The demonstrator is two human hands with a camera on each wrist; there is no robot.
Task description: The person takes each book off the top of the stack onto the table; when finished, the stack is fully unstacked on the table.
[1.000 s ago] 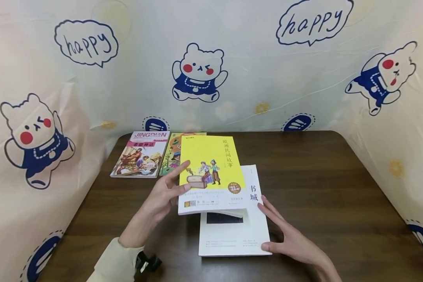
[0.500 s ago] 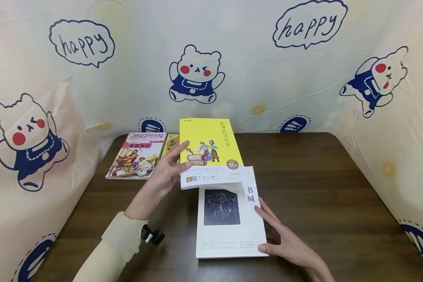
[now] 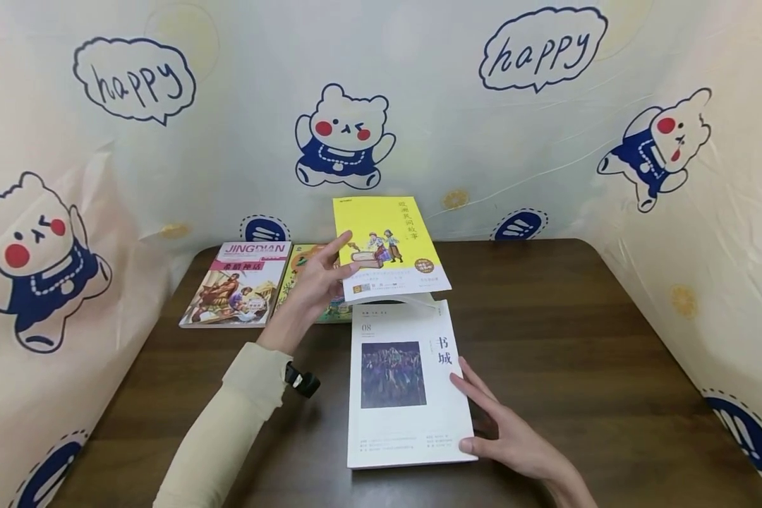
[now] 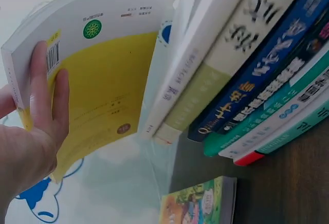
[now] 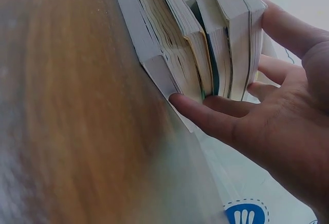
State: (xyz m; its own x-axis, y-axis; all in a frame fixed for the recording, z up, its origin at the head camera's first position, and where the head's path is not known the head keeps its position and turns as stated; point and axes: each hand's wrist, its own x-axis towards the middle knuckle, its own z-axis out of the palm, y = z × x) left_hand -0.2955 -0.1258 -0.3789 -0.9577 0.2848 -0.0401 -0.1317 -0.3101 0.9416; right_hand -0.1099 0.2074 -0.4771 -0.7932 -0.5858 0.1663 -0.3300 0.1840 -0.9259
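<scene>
My left hand grips a yellow and white paperback book by its left edge, thumb over the front cover. In the left wrist view its fingers lie against the yellow back cover, and the book is raised and slightly bent. Nearer me, a white book with a dark picture tops a thick stack, whose several spines show in the left wrist view. My right hand rests along the stack's right side, fingers spread across the page edges.
At the back left of the dark wooden table lie a white-bordered book with pink lettering and, beside it, a green and orange illustrated book, partly hidden by my left hand. A pale printed curtain hangs close behind the table.
My left hand has moved the yellow book away from me and off the stack, uncovering more of the white book. The right hand has stayed against the stack.
</scene>
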